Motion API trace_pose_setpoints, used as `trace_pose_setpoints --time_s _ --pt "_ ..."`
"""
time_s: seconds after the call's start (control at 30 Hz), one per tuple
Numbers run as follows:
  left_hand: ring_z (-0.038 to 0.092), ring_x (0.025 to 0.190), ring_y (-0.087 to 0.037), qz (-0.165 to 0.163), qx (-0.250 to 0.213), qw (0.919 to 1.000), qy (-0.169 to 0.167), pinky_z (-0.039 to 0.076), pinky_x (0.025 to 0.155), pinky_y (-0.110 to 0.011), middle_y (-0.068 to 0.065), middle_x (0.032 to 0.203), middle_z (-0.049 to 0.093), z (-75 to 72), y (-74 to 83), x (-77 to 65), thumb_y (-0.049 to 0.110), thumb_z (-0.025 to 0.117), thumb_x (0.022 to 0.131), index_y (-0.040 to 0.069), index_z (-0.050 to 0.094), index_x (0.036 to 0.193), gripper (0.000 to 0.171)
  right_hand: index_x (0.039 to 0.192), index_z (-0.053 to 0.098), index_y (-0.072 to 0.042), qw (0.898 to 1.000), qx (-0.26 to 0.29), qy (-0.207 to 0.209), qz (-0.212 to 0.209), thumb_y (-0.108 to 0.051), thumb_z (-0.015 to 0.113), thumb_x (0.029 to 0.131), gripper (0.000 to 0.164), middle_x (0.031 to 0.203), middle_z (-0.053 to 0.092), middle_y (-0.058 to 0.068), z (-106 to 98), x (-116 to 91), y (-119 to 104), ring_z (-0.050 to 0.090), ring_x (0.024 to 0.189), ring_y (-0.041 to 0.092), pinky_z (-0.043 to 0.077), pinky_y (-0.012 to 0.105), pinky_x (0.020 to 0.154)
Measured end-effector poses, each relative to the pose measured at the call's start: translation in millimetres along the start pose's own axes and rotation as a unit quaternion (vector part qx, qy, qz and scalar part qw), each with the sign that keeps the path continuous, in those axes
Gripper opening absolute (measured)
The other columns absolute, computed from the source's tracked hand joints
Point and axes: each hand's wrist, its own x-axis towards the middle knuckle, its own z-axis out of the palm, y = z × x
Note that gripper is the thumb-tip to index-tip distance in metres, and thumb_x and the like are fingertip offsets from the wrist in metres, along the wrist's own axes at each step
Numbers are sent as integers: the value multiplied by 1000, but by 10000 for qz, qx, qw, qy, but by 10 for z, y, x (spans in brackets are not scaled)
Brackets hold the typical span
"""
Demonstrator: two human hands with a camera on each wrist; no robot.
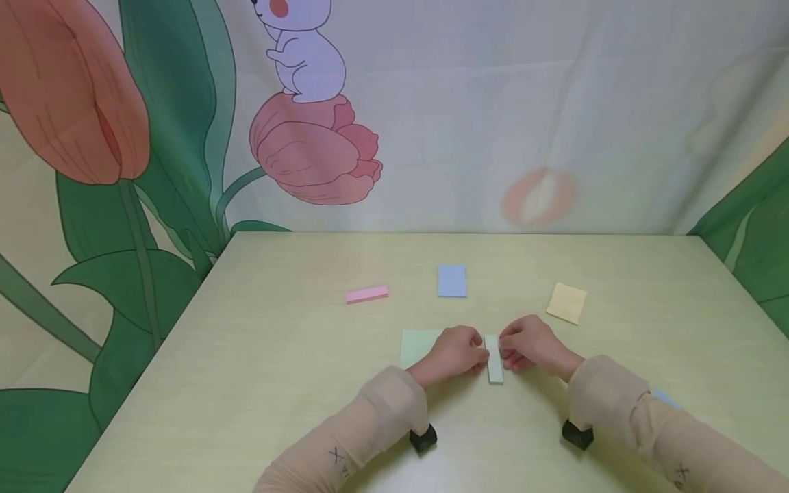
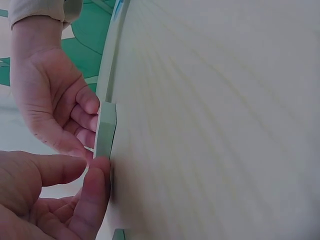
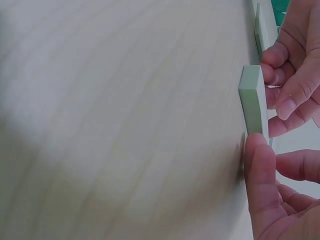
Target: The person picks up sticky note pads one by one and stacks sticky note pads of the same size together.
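Note:
A narrow pale green strip (image 1: 494, 363), thick like a small pad of sticky notes, lies on the table between both hands. My left hand (image 1: 453, 352) touches its left long side; in the left wrist view a fingertip (image 2: 101, 172) meets the strip while the thumb stands apart. From the right side, my right hand (image 1: 531, 342) comes against it, and in the right wrist view a fingertip (image 3: 259, 150) rests at its edge, its thumb likewise apart. A larger pale green square (image 1: 418, 344) lies partly hidden behind the left hand.
Farther back on the table (image 1: 259, 383) lie a pink strip (image 1: 367, 294), a blue square (image 1: 452, 281) and a yellow square (image 1: 566, 302). Another blue piece (image 1: 666, 398) is mostly hidden by the right sleeve. A printed curtain (image 1: 444, 137) hangs behind the table's far edge.

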Motion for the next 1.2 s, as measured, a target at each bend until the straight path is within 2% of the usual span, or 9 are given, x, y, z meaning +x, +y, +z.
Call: trace_pose_setpoints --time_s 0.17,0.33,0.97,1.2 --pt "55 53 -7 -68 -274 9996 -7 42 54 -17 -2 61 62 20 5 22 12 57 83 0 59 99 20 102 56 11 9998 177 -20 91 -6 48 86 24 67 60 6 -9 11 18 57 52 10 50 25 52" --pt "58 53 -9 -101 -539 9985 -15 44 51 -18 -5 64 64 29 20 22 9 57 83 -1 59 100 20 103 55 12 9996 254 -34 70 -5 47 87 25 67 61 6 -6 36 41 57 51 9 50 25 52" --pt "58 55 -9 -119 -412 9991 -58 43 56 -17 -3 63 64 9 7 21 9 58 81 0 59 98 19 100 57 11 9998 214 -35 -1 -6 48 86 24 67 60 6 -23 28 70 56 52 9 50 24 52" --pt "52 53 -8 -55 -121 9999 -26 39 55 -16 -3 61 62 -12 10 -22 8 58 78 1 60 99 22 101 57 8 10000 72 -38 48 -8 49 86 23 71 60 6 -57 -7 76 56 55 11 51 26 54"
